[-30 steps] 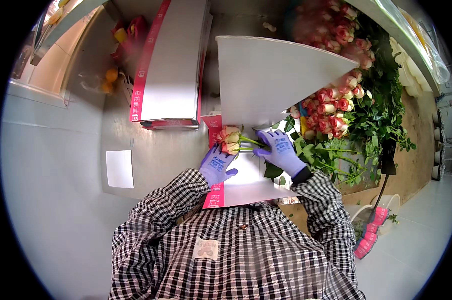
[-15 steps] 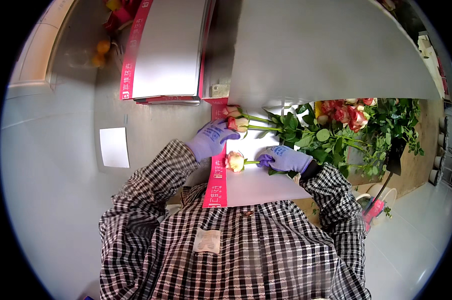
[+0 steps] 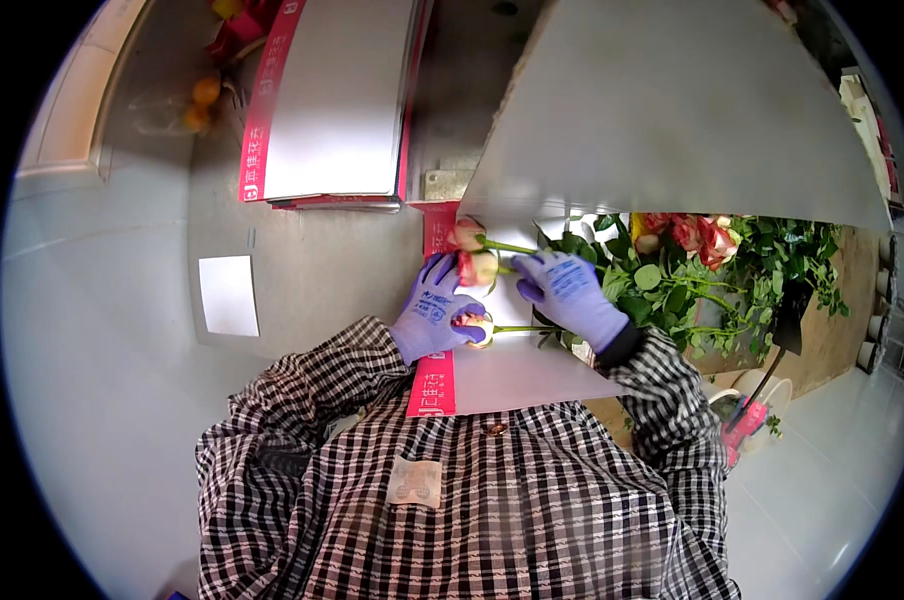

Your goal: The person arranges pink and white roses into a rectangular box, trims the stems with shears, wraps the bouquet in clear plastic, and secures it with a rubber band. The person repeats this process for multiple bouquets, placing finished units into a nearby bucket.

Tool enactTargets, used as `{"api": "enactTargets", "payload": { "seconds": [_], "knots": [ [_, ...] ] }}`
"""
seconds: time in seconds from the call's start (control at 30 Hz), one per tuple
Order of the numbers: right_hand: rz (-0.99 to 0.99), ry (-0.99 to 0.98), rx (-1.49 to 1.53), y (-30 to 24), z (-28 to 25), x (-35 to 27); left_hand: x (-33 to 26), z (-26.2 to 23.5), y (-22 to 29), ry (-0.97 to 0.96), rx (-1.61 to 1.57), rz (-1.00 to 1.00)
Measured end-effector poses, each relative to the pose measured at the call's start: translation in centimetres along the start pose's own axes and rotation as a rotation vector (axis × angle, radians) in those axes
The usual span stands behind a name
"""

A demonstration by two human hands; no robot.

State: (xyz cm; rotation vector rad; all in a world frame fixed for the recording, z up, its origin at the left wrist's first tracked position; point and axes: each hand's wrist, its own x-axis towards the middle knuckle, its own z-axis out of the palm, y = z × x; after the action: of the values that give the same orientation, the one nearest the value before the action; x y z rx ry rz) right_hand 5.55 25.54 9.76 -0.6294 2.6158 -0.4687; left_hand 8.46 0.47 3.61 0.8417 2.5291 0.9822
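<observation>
Three pink-and-cream roses lie with their blooms along the red strip of a pale wrapping sheet (image 3: 532, 382). My left hand (image 3: 434, 312), in a lilac glove, curls its thumb and a finger around the nearest rose's bloom (image 3: 485, 328), partly hiding it. Its other fingers reach up beside the middle rose (image 3: 478, 268). In a matching glove, my right hand (image 3: 574, 295) pinches the middle rose's stem just right of its bloom. The farthest rose (image 3: 466, 235) lies beyond both hands, its green stem running right into leaves.
A large grey sheet (image 3: 672, 120) rises behind the roses. More roses (image 3: 707, 238) and leafy stems (image 3: 662, 285) fill the right side. A stack of white sheets with red borders (image 3: 337, 100) stands back left, near a small white paper (image 3: 229, 296). A bucket (image 3: 762, 395) stands lower right.
My right hand has moved from the nearest rose's stem up to the middle one. My left hand has come down onto the nearest bloom. The grey sheet's left edge has shifted right.
</observation>
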Motion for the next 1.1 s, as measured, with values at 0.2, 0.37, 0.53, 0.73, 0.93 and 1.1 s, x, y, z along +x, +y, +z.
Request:
{"api": "enactTargets", "payload": {
  "seconds": [0.2,0.37,0.53,0.73,0.93,1.1],
  "knots": [
    [-0.080,-0.054,-0.023,0.5,3.7,-1.5,0.3,0.1,-0.4,0.177,-0.111,-0.045],
    [-0.191,-0.037,-0.169,0.6,6.1,-1.6,0.4,-0.2,-0.5,0.298,0.034,0.008],
    [-0.288,-0.137,-0.261,0.4,5.3,-0.8,1.8,-1.8,0.3,0.011,0.091,-0.238],
    [0.040,0.080,0.126,0.2,3.0,1.0,3.1,-2.7,0.9,-0.224,0.184,-0.432],
    [0.012,0.097,0.006,1.5,3.2,2.8,2.1,-1.8,1.2,-0.059,0.199,-0.428],
    [-0.170,0.090,-0.071,2.7,4.6,1.2,2.0,-1.6,1.1,0.009,-0.075,-0.475]
  ]
}}
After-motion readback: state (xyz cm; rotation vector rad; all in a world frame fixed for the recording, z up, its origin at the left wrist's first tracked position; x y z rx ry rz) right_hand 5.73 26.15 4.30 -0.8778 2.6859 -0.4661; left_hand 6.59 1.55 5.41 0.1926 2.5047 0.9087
